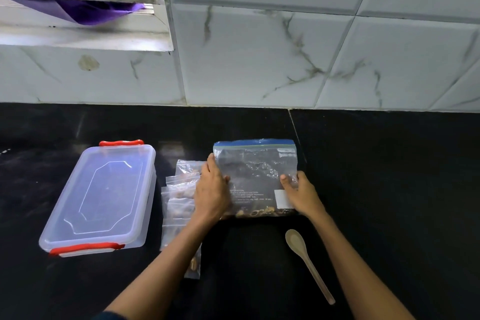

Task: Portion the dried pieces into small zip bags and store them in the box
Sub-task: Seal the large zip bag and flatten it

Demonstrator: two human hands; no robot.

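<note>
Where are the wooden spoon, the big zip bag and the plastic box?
wooden spoon [295, 239], head view, on its bowl.
big zip bag [255, 163], head view, on its clear front.
plastic box [109, 189], head view, on its shut lid.

Big bag is standing upright at frame center — pieces sitting at its bottom; small bags lying just left; lidded box resting lower left.

counter: glossy black stone | box: clear smooth plastic | spoon: matt wood | wall tiles: glossy marble-look
</note>
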